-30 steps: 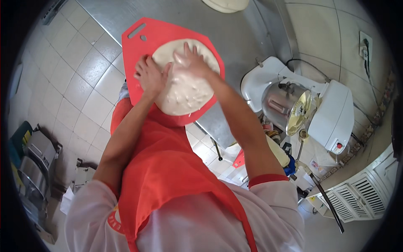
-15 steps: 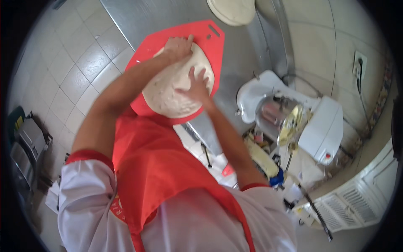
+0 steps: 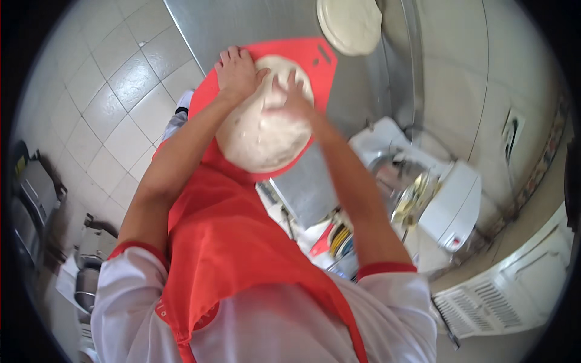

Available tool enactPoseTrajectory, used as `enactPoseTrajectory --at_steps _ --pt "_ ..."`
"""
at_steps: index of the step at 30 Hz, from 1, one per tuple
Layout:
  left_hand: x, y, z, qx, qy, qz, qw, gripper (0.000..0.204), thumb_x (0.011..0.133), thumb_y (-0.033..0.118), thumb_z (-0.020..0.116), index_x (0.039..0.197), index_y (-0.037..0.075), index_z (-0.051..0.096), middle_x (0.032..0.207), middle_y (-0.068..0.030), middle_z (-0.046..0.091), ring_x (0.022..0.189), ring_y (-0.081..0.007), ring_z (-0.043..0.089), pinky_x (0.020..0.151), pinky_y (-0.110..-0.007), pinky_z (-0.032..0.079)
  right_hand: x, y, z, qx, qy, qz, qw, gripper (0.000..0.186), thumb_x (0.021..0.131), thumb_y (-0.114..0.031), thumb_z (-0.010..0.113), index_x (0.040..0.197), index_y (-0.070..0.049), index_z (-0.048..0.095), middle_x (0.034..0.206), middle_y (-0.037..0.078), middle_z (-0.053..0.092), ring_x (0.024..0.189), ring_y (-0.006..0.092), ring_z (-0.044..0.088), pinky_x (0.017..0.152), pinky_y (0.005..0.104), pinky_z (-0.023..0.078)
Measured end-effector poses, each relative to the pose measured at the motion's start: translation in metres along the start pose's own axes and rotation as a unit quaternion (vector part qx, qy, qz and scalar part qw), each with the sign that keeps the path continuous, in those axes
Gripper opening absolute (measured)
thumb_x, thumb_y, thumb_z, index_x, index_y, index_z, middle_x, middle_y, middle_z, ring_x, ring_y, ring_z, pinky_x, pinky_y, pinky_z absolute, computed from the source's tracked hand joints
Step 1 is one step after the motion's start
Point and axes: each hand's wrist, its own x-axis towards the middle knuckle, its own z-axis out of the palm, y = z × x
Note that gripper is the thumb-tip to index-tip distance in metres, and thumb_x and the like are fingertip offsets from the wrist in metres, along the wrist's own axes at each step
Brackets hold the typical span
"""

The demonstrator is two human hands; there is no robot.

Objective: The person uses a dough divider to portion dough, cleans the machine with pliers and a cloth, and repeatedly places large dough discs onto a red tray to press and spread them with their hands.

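Note:
A flat round of pale dough (image 3: 260,136) lies on a red cutting board (image 3: 325,72) on the metal table, close against my red apron. My left hand (image 3: 238,77) rests at the board's far left edge with its fingers stretched out. Its thumb reaches the dough's rim. Over the dough's right half is my right hand (image 3: 293,103), fingers spread and slightly blurred. Whether it presses on the dough or hovers just above, I cannot tell. Neither hand holds anything.
Another dough round (image 3: 350,27) lies at the back of the metal table (image 3: 260,21). To the right stands a white machine (image 3: 451,209) with a bowl, beside a tiled wall with an outlet (image 3: 512,128). Stacked coloured items (image 3: 342,242) sit below my right forearm.
My left hand has moved off the top of the dough, leftward to the board's edge. My right hand has shifted a little farther up and right over the dough.

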Motion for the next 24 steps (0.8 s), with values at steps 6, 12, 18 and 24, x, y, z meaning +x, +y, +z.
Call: enactPoseTrajectory --at_steps 6,12,18,24 --pt "0.033 -0.009 0.008 -0.112 -0.147 0.328 0.926 0.039 0.087 0.023 0.067 0.115 0.004 0.047 0.112 -0.0234 0.059 0.099 -0.0444 0.060 0.081 -0.053 0.048 -0.040 0.019 0.175 -0.061 0.392 0.134 0.908 0.088 0.090 -0.058 0.058 0.153 -0.005 0.027 0.152 0.039 0.020 0.145 0.0501 0.015 0.117 0.0577 0.015" --pt "0.022 0.007 0.009 -0.073 -0.127 0.166 0.975 0.044 0.091 0.030 0.064 0.120 0.004 0.043 0.104 -0.0212 0.065 0.094 -0.0407 0.065 0.079 -0.051 0.053 -0.051 -0.077 0.102 0.054 0.164 0.239 0.956 0.106 0.082 -0.068 0.061 0.158 -0.017 0.008 0.157 0.036 -0.002 0.141 0.0624 0.001 0.118 0.0566 0.012" --pt "0.035 -0.008 0.004 -0.075 -0.172 0.169 0.967 0.048 0.091 0.030 0.064 0.124 0.003 0.041 0.106 -0.0231 0.065 0.096 -0.0404 0.066 0.081 -0.050 0.054 -0.026 -0.019 0.106 0.128 0.168 0.150 0.966 0.100 0.087 -0.061 0.060 0.158 -0.020 0.002 0.157 0.033 -0.012 0.140 0.0632 0.000 0.105 0.0713 0.026" --pt "0.034 -0.012 -0.006 -0.106 -0.167 0.098 0.975 0.043 0.092 0.020 0.060 0.126 0.002 0.042 0.108 -0.0243 0.064 0.098 -0.0415 0.065 0.083 -0.050 0.054 -0.023 0.034 0.054 0.161 -0.024 0.161 0.974 0.099 0.087 -0.062 0.059 0.158 -0.017 0.007 0.161 0.027 -0.009 0.146 0.0525 0.004 0.111 0.0608 0.030"
